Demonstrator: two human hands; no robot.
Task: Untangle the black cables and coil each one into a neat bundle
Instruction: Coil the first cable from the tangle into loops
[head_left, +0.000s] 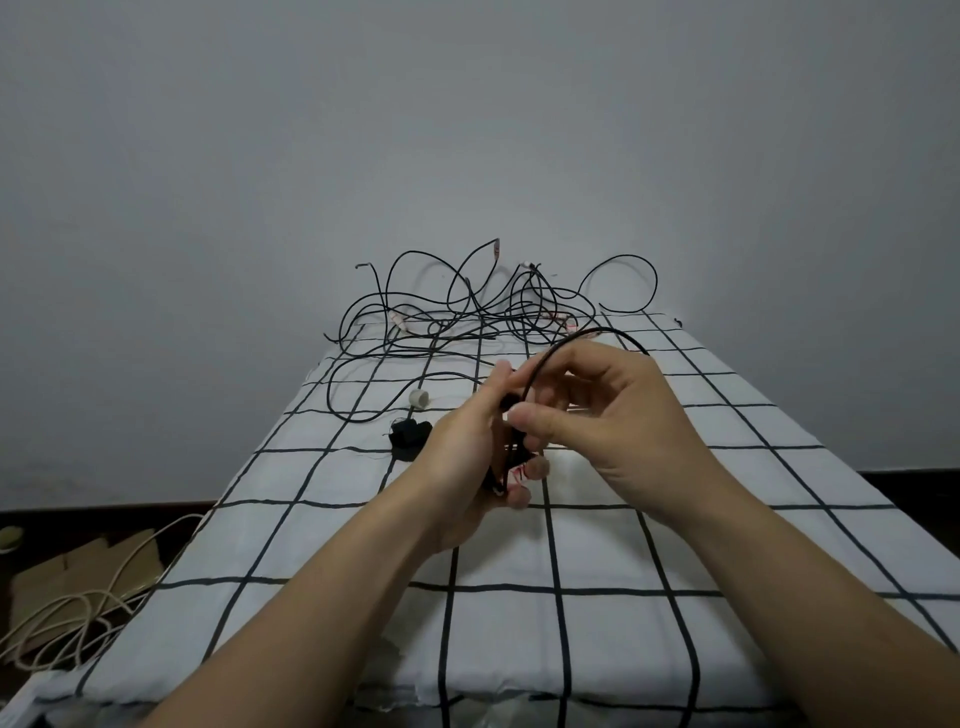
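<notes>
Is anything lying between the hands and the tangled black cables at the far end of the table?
Nothing visible blocks the straight path across the checked cloth to the tangle. A small white roll and a black bundle lie left of the left hand, off that line. It and the right hand hold one cable.

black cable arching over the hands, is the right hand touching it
Touching. The head view shows the right hand pinching the black cable between thumb and fingers, with the strand arching up above the hand.
</notes>
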